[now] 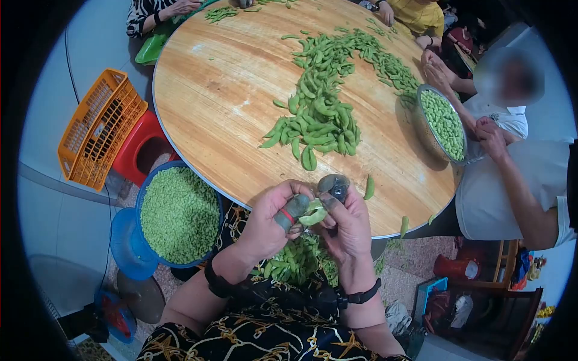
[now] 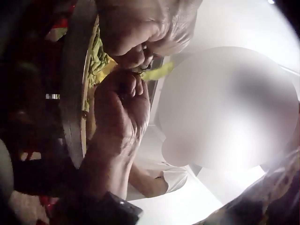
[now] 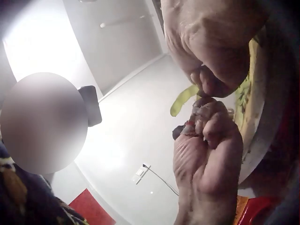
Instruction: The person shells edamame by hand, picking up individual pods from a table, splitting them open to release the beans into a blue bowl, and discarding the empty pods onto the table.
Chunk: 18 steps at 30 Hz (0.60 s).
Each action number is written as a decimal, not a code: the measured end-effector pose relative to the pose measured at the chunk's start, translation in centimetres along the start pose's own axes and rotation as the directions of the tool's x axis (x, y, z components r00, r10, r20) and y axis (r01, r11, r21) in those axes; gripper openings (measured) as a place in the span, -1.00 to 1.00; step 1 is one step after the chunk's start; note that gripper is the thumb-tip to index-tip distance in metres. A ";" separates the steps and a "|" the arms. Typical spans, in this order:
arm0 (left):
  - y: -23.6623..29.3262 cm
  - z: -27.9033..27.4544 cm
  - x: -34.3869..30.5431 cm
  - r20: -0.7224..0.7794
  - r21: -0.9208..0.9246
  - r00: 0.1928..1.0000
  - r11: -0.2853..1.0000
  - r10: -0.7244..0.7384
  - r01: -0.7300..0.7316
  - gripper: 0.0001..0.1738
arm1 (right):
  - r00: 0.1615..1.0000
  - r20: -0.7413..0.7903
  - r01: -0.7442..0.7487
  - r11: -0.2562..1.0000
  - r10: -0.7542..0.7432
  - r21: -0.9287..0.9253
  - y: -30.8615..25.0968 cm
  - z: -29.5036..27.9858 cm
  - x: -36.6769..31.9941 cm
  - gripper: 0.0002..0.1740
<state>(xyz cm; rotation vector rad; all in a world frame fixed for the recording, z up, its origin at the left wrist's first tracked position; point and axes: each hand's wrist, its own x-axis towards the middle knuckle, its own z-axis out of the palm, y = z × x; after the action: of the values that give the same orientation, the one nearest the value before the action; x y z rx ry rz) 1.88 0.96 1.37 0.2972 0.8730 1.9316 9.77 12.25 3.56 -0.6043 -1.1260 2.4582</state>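
Observation:
In the head view, an opened green pod (image 1: 313,215) is pinched between the fingertips of both hands above the lap. The left hand (image 1: 268,221) has a grey covering with a red band on its thumb; the right hand (image 1: 350,225) wears a dark covering on its thumb. From the left wrist view, the pod (image 2: 159,71) sticks out between the left hand (image 2: 147,28) and the right hand (image 2: 123,110). It also juts from the meeting fingertips in the right wrist view, where the pod (image 3: 183,100) lies between the right hand (image 3: 213,40) and left hand (image 3: 208,152).
Green pods (image 1: 316,123) lie piled on the round wooden table (image 1: 217,120), with more pods (image 1: 295,262) on the lap. A blue basin (image 1: 139,210) of shelled beans stands left, beside a red stool (image 1: 129,150). A metal bowl (image 1: 428,135) of beans and other people's hands are at right.

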 end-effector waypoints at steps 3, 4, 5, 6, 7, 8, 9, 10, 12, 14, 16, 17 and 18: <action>0.8 -0.9 0.2 -0.136 0.425 0.988 0.905 0.070 -0.006 -0.91 | 0.991 0.135 0.034 0.953 0.007 -0.300 -1.2 -1.2 0.1 -0.85; 1.3 -1.2 0.3 -0.131 0.425 0.989 0.905 0.071 -0.008 -0.91 | 0.974 0.209 0.022 0.885 0.086 -0.465 -2.7 -2.0 -0.1 -0.84; 2.0 -1.5 0.2 -0.179 0.288 0.975 0.954 0.133 -0.077 -0.93 | 0.846 0.503 0.165 0.810 0.177 -0.563 -4.2 -2.4 -0.2 -0.82; 2.4 -1.8 0.2 -0.234 0.150 0.955 0.977 0.185 -0.152 -0.95 | 0.764 0.613 0.288 0.744 0.202 -0.603 -4.2 -2.2 0.5 -0.81; 2.2 -2.0 0.3 -0.225 0.100 0.954 0.978 0.199 -0.181 -0.98 | 0.885 0.448 0.331 0.498 0.131 -0.801 -4.2 -1.2 1.1 -0.80; 2.2 -2.0 0.3 -0.208 0.100 0.958 0.978 0.199 -0.182 -0.98 | 0.957 0.289 0.284 0.210 -0.007 -0.936 -4.0 0.1 1.6 -0.79; 2.1 -1.8 0.4 -0.217 0.126 0.961 0.981 0.170 -0.146 -0.98 | 0.900 0.305 0.359 0.133 -0.311 -0.924 -1.7 -1.2 3.6 -0.76; 2.0 -1.6 0.5 -0.225 0.152 0.964 0.982 0.143 -0.110 -0.97 | 0.870 0.258 0.284 0.001 -0.421 -0.959 -1.4 -0.6 4.6 -0.75; 1.9 -1.4 0.7 -0.224 0.146 0.962 0.982 0.153 -0.122 -0.95 | 0.883 0.297 0.229 -0.218 -0.364 -0.949 -1.0 -0.4 5.7 -0.76; 2.2 -1.2 0.6 -0.231 0.131 0.962 0.985 0.143 -0.115 -0.93 | 0.906 0.285 0.220 -0.228 -0.312 -0.948 -0.5 0.1 5.5 -0.77; 2.3 -1.3 0.7 -0.196 0.144 0.969 0.982 0.148 -0.121 -0.89 | 0.912 0.270 0.214 -0.205 -0.308 -0.955 -0.4 -0.1 5.1 -0.76; 2.3 -1.2 0.8 -0.220 0.108 0.968 0.989 0.122 -0.100 -0.86 | 0.908 0.270 0.211 -0.208 -0.320 -0.955 -0.4 -0.3 4.8 -0.76; 2.2 -1.1 1.0 -0.243 0.071 0.965 0.994 0.095 -0.080 -0.83 | 0.890 0.276 0.228 -0.171 -0.364 -0.959 -0.4 -0.5 4.5 -0.76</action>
<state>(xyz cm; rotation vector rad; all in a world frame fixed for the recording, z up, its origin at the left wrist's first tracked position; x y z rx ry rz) -0.68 0.69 1.99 0.1338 1.0982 2.0565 6.33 15.03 2.54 -0.6242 -2.6354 0.6102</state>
